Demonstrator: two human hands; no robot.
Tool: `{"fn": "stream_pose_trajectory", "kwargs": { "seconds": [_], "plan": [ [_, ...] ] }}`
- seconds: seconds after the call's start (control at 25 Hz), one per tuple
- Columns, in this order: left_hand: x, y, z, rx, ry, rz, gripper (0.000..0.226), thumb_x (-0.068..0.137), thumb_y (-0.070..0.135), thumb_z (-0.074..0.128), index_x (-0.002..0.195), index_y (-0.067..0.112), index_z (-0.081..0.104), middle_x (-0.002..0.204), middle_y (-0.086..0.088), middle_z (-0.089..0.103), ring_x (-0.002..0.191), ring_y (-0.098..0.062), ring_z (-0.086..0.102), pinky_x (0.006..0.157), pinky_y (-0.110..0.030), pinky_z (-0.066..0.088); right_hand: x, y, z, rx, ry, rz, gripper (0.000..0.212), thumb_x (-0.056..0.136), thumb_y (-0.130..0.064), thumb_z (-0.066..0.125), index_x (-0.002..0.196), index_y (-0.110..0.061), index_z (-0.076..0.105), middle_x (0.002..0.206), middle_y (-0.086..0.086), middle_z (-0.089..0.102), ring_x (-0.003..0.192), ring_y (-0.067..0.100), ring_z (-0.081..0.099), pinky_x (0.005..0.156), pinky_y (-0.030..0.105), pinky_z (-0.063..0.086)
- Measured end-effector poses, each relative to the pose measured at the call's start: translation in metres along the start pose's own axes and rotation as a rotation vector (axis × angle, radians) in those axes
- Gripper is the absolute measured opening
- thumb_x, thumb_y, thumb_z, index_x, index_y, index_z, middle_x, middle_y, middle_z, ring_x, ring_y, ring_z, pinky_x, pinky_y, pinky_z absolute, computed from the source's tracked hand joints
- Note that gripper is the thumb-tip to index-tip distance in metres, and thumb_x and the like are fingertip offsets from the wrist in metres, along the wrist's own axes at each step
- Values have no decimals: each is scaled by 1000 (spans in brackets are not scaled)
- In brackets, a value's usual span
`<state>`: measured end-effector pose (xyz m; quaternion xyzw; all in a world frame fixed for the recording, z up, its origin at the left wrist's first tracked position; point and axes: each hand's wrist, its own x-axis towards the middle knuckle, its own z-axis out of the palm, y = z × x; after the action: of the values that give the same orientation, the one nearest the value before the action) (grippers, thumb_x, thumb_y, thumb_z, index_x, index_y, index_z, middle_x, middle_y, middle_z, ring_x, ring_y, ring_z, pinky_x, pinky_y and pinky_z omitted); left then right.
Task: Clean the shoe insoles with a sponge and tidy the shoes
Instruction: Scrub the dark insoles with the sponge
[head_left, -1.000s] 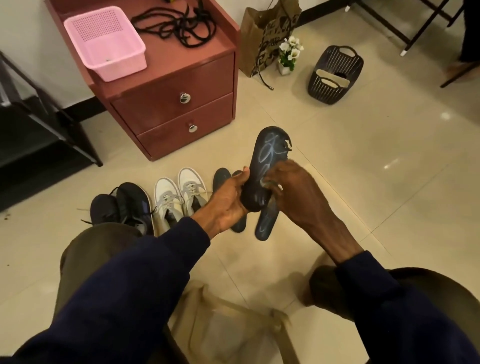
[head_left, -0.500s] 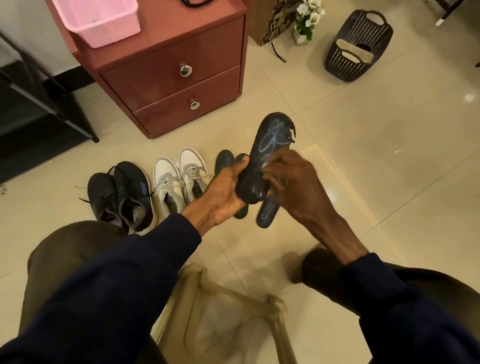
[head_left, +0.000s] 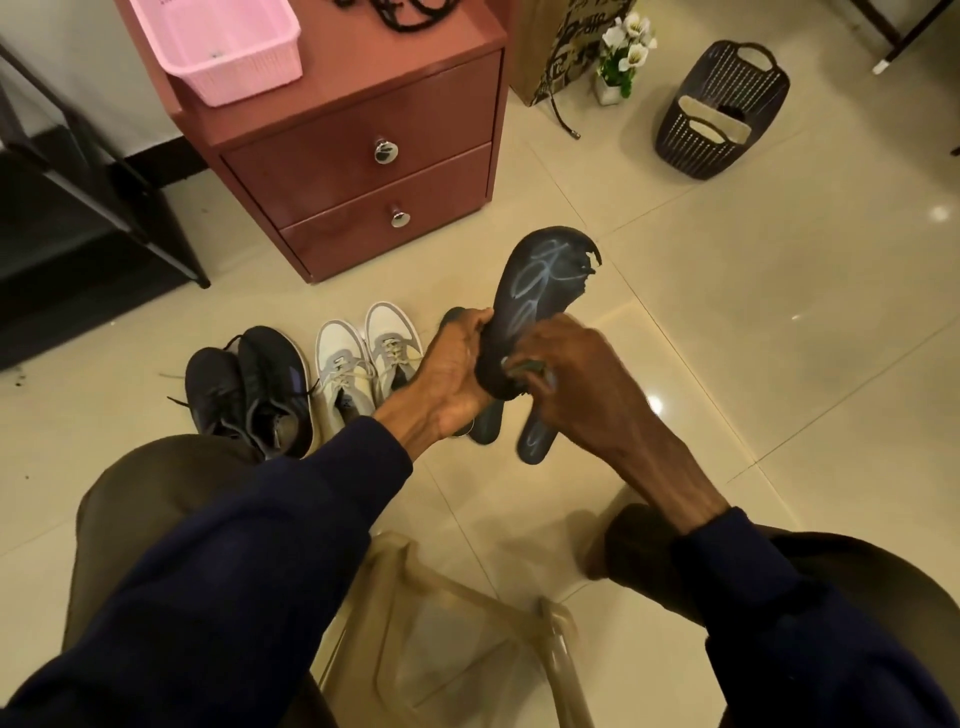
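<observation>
A reddish-brown two-drawer cabinet (head_left: 358, 171) stands upper centre. Black sneakers (head_left: 249, 389) and grey-white sneakers (head_left: 363, 358) are lined below it, clear of the work. At centre the dark foam insole (head_left: 540, 280), torn at its toe, is gripped near its heel by the left hand (head_left: 457, 374); it is judged light and bendy, best supported mid-length. What seems a small dark sponge (head_left: 524, 370) is pinched against it by the right hand (head_left: 571, 384).

2 arms forward — left hand (head_left: 451, 375) grips insole (head_left: 540, 283), right hand (head_left: 577, 385) pinches sponge (head_left: 524, 368).
</observation>
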<state>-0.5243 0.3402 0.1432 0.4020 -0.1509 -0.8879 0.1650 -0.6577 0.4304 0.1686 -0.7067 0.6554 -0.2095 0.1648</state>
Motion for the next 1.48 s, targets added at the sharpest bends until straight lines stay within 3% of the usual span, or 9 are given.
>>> {"fn": "stream_pose_trajectory", "kwargs": {
  "seconds": [0.12,0.32,0.48,0.68,0.84,1.0,1.2,1.36,1.48],
  "plan": [
    [1,0,1,-59,-27,17,30,103,21,46,122,4,62,113,-16,67,96,-27,66,95,-45,53,8,18,-5,-46,210,110,24,71,12,81,91,0,77,93,15,73,88,33,67,76,42,58],
    [3,-1,-10,5,39,-19,53,107,44,43,140,5,57,136,-17,64,121,-30,65,97,-41,56,-2,-12,11,-19,-127,-104,14,75,7,78,84,-4,77,88,12,72,80,29,66,71,40,55],
    [-1,0,-8,-12,28,9,41,108,34,44,137,8,59,119,-12,72,99,-25,72,79,-39,62,7,14,6,-72,160,94,15,79,8,76,92,1,76,92,16,70,84,33,63,68,45,55],
    [-1,4,-15,3,-31,-36,47,104,31,47,143,6,55,137,-18,62,124,-29,62,107,-40,49,2,-11,15,-22,-116,-162,19,66,9,84,80,-2,77,83,11,72,75,28,67,75,29,50],
    [-3,6,-13,-38,-60,8,37,106,26,44,134,7,59,127,-14,66,108,-27,66,92,-42,58,12,11,2,-68,168,49,25,70,10,84,92,2,76,91,18,71,81,35,66,69,44,58],
    [-6,9,-13,42,-107,-30,56,102,30,45,150,2,46,148,-19,53,137,-32,52,117,-41,39,3,-17,17,-28,-16,-166,26,76,8,78,100,-1,75,96,13,69,86,30,64,75,38,54],
    [-13,13,-7,-53,-121,9,49,105,23,41,149,3,45,127,-14,61,113,-27,58,98,-40,52,11,9,4,-90,212,50,20,82,2,78,101,0,74,99,18,69,88,36,64,71,50,54],
    [-12,13,-9,-20,-88,-14,54,107,46,41,143,8,56,131,-12,62,115,-25,59,104,-39,47,8,-12,13,-67,0,-133,13,81,1,80,94,-1,77,94,15,68,85,31,64,70,43,56],
    [-18,12,-4,-38,-98,-27,49,109,43,39,133,8,62,119,-13,70,102,-26,70,79,-43,62,14,4,1,-92,161,-10,10,85,-2,78,94,-1,77,94,16,70,86,30,66,73,45,58]
  ]
}}
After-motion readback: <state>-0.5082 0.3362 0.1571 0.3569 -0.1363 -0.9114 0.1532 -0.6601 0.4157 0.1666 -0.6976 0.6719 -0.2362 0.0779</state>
